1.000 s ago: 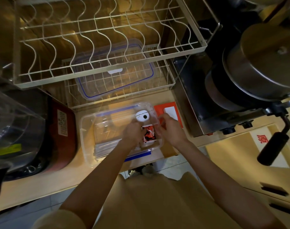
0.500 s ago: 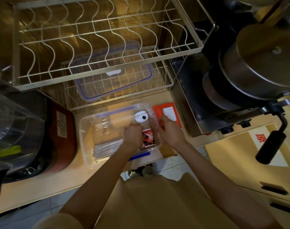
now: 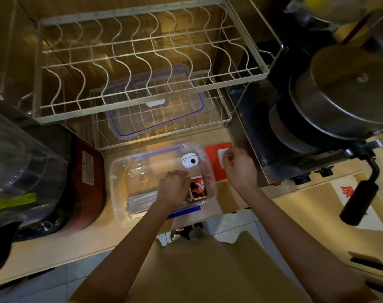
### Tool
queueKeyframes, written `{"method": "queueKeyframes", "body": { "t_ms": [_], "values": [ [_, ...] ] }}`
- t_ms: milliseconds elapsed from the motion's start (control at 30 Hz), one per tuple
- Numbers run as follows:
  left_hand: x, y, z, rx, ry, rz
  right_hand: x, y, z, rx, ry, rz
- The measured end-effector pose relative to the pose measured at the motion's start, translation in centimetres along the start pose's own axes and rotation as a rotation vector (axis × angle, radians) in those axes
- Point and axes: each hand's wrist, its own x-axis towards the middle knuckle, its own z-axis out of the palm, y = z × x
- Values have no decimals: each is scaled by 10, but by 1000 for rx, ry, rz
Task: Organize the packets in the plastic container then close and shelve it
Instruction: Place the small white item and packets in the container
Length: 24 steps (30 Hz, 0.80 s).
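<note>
The clear plastic container (image 3: 118, 184) stands open on the wooden counter. In its right end stands a red and black packet (image 3: 198, 188), with a white round device (image 3: 189, 161) behind it and a flat stack of silvery packets (image 3: 142, 201) along the near side. My left hand (image 3: 175, 190) is inside the container, fingers curled against the left edge of the red and black packet. Outside the container's right wall hovers my right hand (image 3: 238, 166), loosely closed and holding nothing, above an orange-red box (image 3: 211, 153). The container's blue-sealed lid (image 3: 155, 114) lies on the lower rack tier.
A two-tier white wire dish rack (image 3: 142, 68) overhangs the counter behind the container. A steel pot with a lid (image 3: 347, 90) and a black pan handle (image 3: 358, 200) sit on the stove at right. A dark red appliance (image 3: 88, 182) stands on the left.
My right hand has let go of the red and black packet and lifted out to the right, over the orange-red box. My left hand stays by the packet.
</note>
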Motion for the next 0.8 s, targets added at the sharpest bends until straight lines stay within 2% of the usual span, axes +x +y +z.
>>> {"method": "queueKeyframes", "body": {
  "t_ms": [133,267,400,500,567,700,800],
  "values": [
    [-26,-15,-5,13,57,15,12,2,4,-153,-73,91],
    [-54,-41,-12,98,87,-48,16,6,10,-114,-168,142],
    [-64,-54,-14,139,66,-111,17,3,7,-56,-113,146],
    [-61,-52,-11,148,57,-127,12,-13,-2,64,-6,53],
    [-60,-52,-11,145,45,-136,2,-30,-3,183,-6,-39],
    [-61,-50,-13,140,17,-136,-15,-59,23,214,-214,-153],
    [-60,-48,-15,142,-1,-148,-14,-68,51,84,-257,-181]
  ]
}}
